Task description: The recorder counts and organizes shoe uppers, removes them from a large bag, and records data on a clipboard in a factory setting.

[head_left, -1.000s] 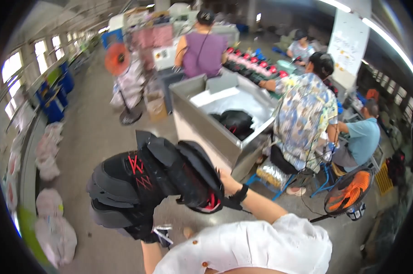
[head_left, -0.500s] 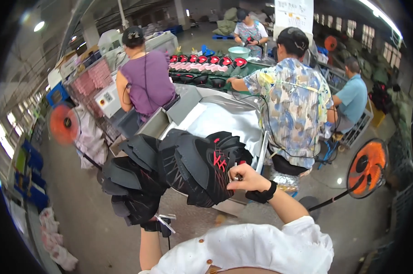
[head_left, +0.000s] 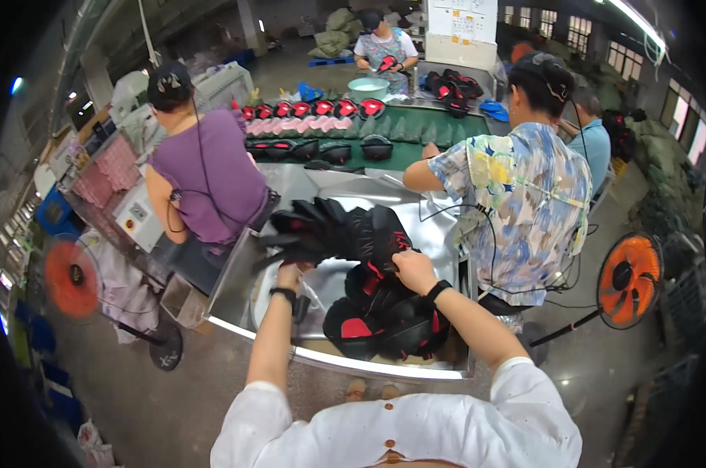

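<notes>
Both my hands hold up a stack of black shoe uppers with red trim (head_left: 341,234) over a metal bin (head_left: 236,277). My left hand (head_left: 289,274) grips the stack's left underside. My right hand (head_left: 414,269) grips its right end. Below the stack, more black and red uppers (head_left: 380,324) lie piled inside the bin. Both wrists carry black bands.
A person in a purple top (head_left: 204,179) stands at the bin's left, one in a patterned shirt (head_left: 524,203) at its right. Beyond is a green table (head_left: 415,129) with rows of red and black uppers. Orange fans stand at the left (head_left: 72,279) and right (head_left: 627,277).
I have turned from the floor toward the bin. The stack of uppers has moved from beside the bin to above it, and uppers now lie below in the bin.
</notes>
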Available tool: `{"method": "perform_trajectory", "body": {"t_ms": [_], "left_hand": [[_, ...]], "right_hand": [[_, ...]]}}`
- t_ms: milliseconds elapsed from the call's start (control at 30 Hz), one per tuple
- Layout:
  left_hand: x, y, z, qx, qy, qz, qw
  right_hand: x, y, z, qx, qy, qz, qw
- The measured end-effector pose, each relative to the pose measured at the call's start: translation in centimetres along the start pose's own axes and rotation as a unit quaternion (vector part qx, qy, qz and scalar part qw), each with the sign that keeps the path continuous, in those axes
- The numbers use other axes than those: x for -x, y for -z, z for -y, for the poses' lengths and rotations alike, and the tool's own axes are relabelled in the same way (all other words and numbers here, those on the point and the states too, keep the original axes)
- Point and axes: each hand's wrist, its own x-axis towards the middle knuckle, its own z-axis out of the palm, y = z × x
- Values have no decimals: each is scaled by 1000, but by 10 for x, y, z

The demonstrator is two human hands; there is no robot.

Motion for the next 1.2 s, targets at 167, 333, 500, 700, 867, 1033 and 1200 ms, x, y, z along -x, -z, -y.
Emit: {"method": "perform_trajectory", "body": {"t_ms": [167,333,500,700,867,1033,1200], "left_hand": [[-59,-44,-34,300,191,-22,934],[-76,-9,-20,366,-2,-262,893],[30,87,-107,403,-407,-211,792],[135,138,-195,432,-486,-56,758],[242,101,-337,222,-743,118,620],[369,86,-491,197,-833,214,471],[428,95,-622,434,-763,365,312]], "right_hand": [[12,-37,-16,36,-71,199,977],[-3,-24,11,3,-89,160,983],[33,36,44,-190,-195,-75,959],[144,182,127,-557,-300,-80,770],[336,260,184,-398,-399,-393,727],[548,297,235,-179,-521,-595,585],[722,284,254,-97,-742,-501,434]]}}
